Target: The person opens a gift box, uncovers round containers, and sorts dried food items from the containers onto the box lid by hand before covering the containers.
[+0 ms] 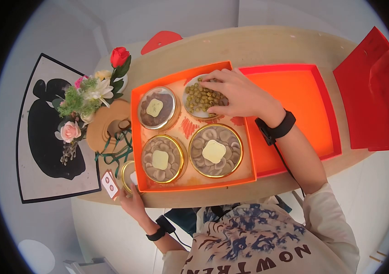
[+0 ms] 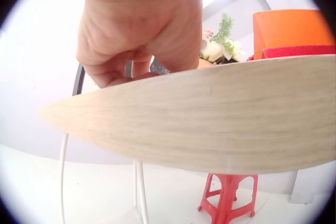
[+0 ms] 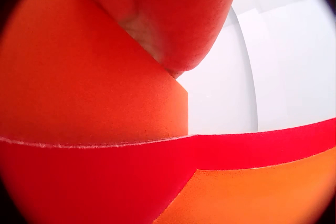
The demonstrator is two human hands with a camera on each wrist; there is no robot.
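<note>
My right hand (image 1: 245,95) reaches over a round tub of small green balls (image 1: 197,98), thumb and fingers spread apart at its contents. That tub shows no label, and the hand covers its right side. Down at the table's near edge, my left hand (image 1: 133,206) rests by a gold-rimmed round lid (image 1: 125,176) with a white patch. Its bent fingers also show in the left wrist view (image 2: 139,40). The fingertips are right at the lid's near rim, beside small printed cards (image 1: 109,184). In the right wrist view, the box wall hides the right fingers.
The orange box (image 1: 194,188) also holds a tub of brown pieces (image 1: 146,119) and two gold-rimmed tubs of pale discs. Right of it lies an orange tray with red rim (image 1: 329,109), then a red bag (image 1: 372,100). Flowers (image 1: 96,93) and green ribbon (image 1: 112,157) are left.
</note>
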